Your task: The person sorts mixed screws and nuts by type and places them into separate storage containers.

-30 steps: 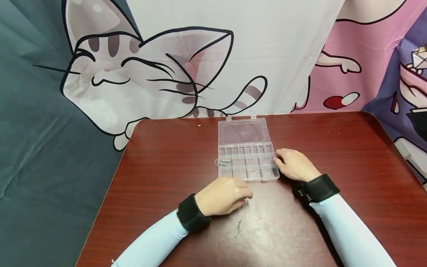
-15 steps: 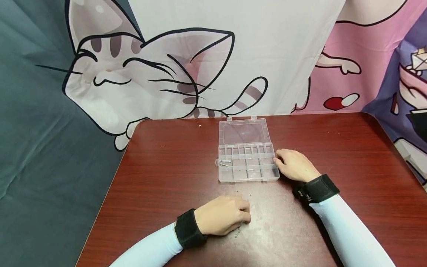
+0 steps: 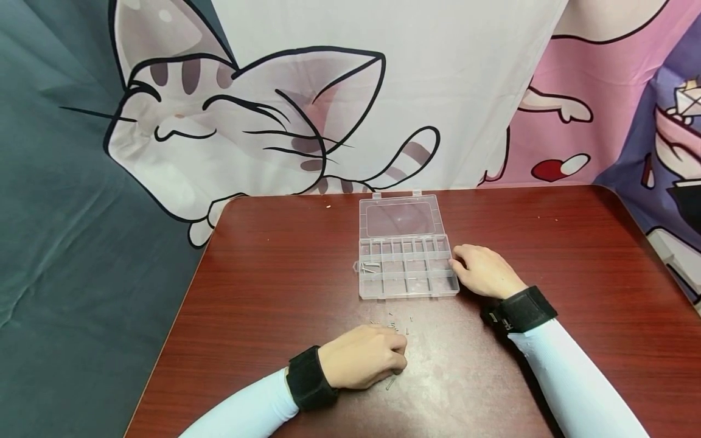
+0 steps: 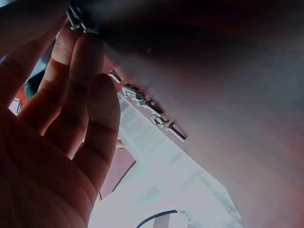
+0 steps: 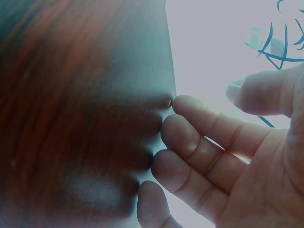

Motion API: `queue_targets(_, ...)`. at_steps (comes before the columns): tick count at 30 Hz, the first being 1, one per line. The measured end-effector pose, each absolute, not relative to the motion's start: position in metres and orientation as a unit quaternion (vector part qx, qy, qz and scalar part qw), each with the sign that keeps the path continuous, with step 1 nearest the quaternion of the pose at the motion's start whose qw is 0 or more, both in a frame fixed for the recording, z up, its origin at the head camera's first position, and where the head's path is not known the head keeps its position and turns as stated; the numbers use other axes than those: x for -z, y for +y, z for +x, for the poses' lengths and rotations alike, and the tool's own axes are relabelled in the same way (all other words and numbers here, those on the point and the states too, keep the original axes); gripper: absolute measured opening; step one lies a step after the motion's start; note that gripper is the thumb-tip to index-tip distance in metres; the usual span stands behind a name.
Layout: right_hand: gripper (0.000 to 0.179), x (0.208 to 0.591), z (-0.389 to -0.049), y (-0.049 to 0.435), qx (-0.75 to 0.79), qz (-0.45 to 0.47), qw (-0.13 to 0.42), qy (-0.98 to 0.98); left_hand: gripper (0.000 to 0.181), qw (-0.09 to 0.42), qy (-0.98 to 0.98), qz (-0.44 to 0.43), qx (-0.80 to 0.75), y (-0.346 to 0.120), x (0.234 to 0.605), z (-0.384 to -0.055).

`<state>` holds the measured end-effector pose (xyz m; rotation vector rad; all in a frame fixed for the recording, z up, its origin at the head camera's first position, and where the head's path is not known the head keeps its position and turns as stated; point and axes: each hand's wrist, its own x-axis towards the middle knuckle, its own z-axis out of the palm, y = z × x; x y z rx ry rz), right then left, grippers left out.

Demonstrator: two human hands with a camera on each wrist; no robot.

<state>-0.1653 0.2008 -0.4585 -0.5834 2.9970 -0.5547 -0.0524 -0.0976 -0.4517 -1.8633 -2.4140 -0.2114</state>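
In the head view my left hand (image 3: 363,357) is low over the table, fingers bent down, with a small screw (image 3: 390,384) just beyond its fingertips. The left wrist view has two screws (image 4: 76,19) right at those fingertips; the thumb tip is hidden, so I cannot tell whether they are pinched. More small screws (image 4: 142,99) lie in a loose line between this hand and the box. My right hand (image 3: 487,271) rests beside the right edge of the clear plastic compartment box (image 3: 408,298), fingers loosely bent, fingertips at the tabletop and thumb apart from them.
The box's lid (image 3: 402,218) is folded back toward the curtain. Several longer screws (image 3: 369,267) lie in a left compartment. A brown wooden table (image 3: 263,292) carries everything; a printed curtain (image 3: 465,91) hangs behind its far edge.
My left hand has moved from the box's front edge toward the near screws, uncovering several small screws close to the box. The right hand and the box have stayed put.
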Motion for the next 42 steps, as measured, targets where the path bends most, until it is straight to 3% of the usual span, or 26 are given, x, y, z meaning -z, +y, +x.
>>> queue_targets(21, 0.026, 0.458, -0.165, 0.201, 0.185, -0.187, 0.013, 0.965, 0.004, 0.020, -0.796, -0.598, 0.093, -0.098, 0.451, -0.067)
queue_targets(33, 0.026, 0.459, -0.165, 0.200, 0.185, -0.188, 0.012, 0.965, 0.007, 0.070, -0.804, -0.561, 0.185, -0.103, 0.430, -0.100)
queue_targets(42, 0.026, 0.459, -0.165, 0.201, 0.185, -0.188, 0.014, 0.964, 0.011, 0.076, -0.810, -0.548, 0.198, -0.101, 0.419, -0.116)
